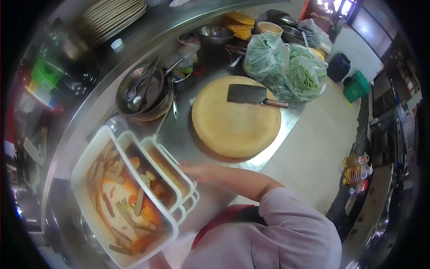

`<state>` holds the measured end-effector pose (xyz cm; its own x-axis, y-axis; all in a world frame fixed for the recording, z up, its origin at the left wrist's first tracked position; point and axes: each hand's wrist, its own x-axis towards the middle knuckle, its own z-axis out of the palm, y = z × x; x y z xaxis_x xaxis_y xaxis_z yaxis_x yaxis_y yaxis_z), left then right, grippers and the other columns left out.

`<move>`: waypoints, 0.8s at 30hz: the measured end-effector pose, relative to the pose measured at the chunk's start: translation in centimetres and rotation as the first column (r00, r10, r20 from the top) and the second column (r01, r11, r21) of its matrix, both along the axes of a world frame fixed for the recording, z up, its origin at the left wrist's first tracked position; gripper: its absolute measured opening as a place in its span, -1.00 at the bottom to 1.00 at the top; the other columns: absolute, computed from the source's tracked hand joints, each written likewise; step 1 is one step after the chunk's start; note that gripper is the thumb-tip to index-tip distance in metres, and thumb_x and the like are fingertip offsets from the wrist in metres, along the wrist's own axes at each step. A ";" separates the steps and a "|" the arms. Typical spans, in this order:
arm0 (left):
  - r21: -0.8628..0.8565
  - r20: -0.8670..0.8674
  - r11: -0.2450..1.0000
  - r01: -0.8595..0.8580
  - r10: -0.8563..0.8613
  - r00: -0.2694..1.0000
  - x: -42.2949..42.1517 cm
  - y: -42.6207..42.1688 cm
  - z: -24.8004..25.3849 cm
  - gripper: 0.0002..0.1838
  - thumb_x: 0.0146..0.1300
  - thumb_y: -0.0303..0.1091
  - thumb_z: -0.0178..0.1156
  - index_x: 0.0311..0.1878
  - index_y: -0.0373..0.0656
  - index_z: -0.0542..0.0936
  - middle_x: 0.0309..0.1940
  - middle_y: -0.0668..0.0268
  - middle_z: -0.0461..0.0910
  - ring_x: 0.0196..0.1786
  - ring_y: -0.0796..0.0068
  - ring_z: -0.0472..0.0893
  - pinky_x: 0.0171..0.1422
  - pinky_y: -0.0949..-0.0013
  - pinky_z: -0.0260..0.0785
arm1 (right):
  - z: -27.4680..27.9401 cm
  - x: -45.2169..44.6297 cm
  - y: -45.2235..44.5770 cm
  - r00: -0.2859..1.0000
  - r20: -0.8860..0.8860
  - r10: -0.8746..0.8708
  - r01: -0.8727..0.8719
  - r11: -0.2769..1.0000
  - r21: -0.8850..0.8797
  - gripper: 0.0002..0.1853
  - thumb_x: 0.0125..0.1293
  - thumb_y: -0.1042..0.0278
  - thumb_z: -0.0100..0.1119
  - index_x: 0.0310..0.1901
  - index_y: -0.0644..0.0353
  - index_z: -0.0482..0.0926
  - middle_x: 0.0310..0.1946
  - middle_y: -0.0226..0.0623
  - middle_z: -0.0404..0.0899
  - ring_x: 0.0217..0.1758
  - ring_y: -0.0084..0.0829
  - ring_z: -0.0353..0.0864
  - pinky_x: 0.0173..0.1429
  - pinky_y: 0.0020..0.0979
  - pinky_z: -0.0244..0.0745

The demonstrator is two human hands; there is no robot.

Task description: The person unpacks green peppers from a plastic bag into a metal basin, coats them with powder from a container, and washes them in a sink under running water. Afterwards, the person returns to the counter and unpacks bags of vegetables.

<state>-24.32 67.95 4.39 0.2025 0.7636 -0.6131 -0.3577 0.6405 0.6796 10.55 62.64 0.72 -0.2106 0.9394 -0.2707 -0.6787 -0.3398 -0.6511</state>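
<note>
A white plastic tub (pixel 85 150) of brown strips in reddish oil stands close below me at the left. Beside it, partly overlapped, are a second white tub (pixel 177 197) with dark sauce and pale pieces, and a third white tub (pixel 171 158) with brownish liquid. My right hand (pixel 191 171) is at the right rim of these tubs; its fingers are blurred and partly hidden, so I cannot tell whether they grip the rim. Only a bit of my left forearm shows under the large tub's near edge; the left hand is hidden.
A cleaver (pixel 246 94) lies on the round wooden chopping board (pixel 236 127). Stacked pans (pixel 143 89) with ladles stand behind the tubs. Bagged greens (pixel 286 62) and a metal bowl (pixel 215 35) are at the back; plates (pixel 112 18) are stacked upper left. The counter edge runs along the right.
</note>
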 end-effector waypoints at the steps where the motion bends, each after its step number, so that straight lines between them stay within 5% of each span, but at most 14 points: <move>1: 0.005 0.004 1.000 0.017 -0.017 1.000 0.5 0.5 -0.1 -0.42 0.34 0.14 -0.01 0.26 -0.04 0.36 0.14 0.30 0.46 0.20 0.32 0.40 0.27 0.15 0.21 | 0.7 -0.4 0.1 1.000 -0.008 -0.005 0.005 1.000 -0.003 0.00 0.14 -0.42 0.12 0.45 -0.23 -0.19 0.33 -0.33 0.20 0.17 -0.41 0.49 -0.14 -0.17 0.68; 9: -0.004 0.023 0.997 0.078 -0.078 0.997 0.1 4.2 -0.1 -0.45 0.34 0.13 -0.01 0.24 -0.02 0.38 0.12 0.32 0.47 0.18 0.35 0.42 0.23 0.18 0.23 | 3.3 -4.9 4.5 1.000 0.003 -0.012 0.012 0.994 -0.104 0.03 0.07 -0.43 0.19 0.45 -0.28 -0.14 0.20 -0.34 0.34 0.01 -0.46 0.57 -0.30 -0.19 0.69; 17: 0.000 0.008 0.999 -0.034 0.034 0.999 -5.7 6.9 -0.4 -0.47 0.34 0.12 0.00 0.23 0.00 0.40 0.10 0.34 0.48 0.16 0.38 0.43 0.19 0.21 0.25 | 2.5 -8.2 10.8 0.996 0.066 0.053 -0.048 0.996 -0.073 -0.03 0.08 -0.51 0.10 0.40 -0.20 -0.04 0.22 -0.32 0.33 0.10 -0.42 0.54 -0.16 -0.10 0.66; 24: 0.019 0.023 0.994 -0.104 0.104 0.994 -9.7 8.1 0.3 -0.49 0.34 0.11 0.00 0.21 0.03 0.41 0.08 0.36 0.50 0.14 0.41 0.44 0.16 0.23 0.27 | 0.1 -9.5 14.2 0.988 0.109 0.111 -0.109 0.994 -0.027 -0.01 0.14 -0.51 0.02 0.45 -0.20 -0.17 0.32 -0.27 0.24 0.26 -0.29 0.40 -0.03 0.05 0.57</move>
<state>-33.98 76.10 4.69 0.1348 0.7936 -0.5933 -0.4367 0.5851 0.6834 1.09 76.87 0.87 -0.2799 0.9061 -0.3172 -0.5612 -0.4225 -0.7117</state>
